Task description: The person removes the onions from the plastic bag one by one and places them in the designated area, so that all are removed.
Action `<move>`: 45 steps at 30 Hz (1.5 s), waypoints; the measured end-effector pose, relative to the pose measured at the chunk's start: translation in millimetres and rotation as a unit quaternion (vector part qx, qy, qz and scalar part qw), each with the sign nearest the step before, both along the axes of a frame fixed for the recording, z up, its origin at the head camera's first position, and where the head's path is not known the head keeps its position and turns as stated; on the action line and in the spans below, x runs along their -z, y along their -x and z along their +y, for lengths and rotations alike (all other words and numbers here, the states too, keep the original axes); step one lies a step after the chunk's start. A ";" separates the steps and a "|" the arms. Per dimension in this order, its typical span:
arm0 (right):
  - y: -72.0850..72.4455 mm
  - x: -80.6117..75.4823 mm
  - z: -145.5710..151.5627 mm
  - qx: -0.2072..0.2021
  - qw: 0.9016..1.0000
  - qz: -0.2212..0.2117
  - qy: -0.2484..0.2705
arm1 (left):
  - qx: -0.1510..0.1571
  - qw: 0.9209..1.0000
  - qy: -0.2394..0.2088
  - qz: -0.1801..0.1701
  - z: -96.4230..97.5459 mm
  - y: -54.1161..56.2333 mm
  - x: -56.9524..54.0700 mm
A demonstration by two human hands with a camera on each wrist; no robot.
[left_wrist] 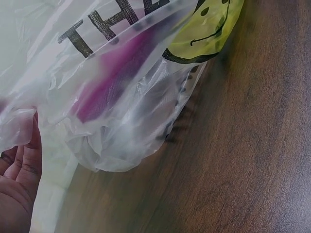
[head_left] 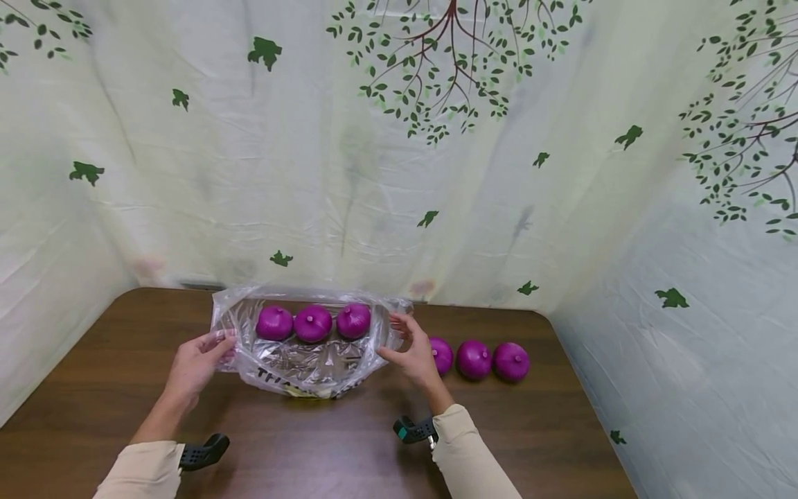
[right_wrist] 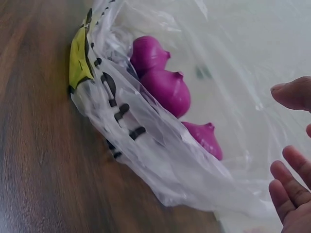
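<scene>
A clear plastic bag with black lettering and a yellow smiley print lies spread on the table, its mouth facing up. Three purple onions sit in a row inside it, and the same onions show through the opening in the right wrist view. My left hand pinches the bag's left edge between thumb and fingers; in the left wrist view, film covers the fingertips. At the bag's right edge, my right hand has its thumb and fingers spread apart, gripping nothing.
Right of the bag, three more purple onions stand in a row: one partly behind my right hand, a middle onion and an end onion. The brown wooden table meets a leaf-printed curtain at its back edge.
</scene>
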State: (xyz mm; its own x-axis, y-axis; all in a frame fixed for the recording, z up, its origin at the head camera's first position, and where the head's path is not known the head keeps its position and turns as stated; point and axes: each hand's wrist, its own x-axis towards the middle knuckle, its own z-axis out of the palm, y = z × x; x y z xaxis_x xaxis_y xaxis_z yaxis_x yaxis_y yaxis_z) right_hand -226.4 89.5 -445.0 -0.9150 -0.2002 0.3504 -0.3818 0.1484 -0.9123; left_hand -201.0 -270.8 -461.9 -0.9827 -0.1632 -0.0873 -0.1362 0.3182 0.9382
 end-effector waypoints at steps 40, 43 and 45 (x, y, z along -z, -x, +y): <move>63.8 50.2 -40.5 -0.013 0.987 -0.046 -0.150 | 0.002 1.000 0.003 -0.010 -2.7 1.9 -1.5; 65.7 49.8 -42.4 -0.007 0.985 -0.049 -0.166 | 0.004 1.000 0.006 -0.012 -2.8 2.3 -1.9; 66.8 49.7 -43.3 -0.004 0.983 -0.052 -0.176 | 0.005 1.000 0.004 -0.014 -2.6 2.4 -2.2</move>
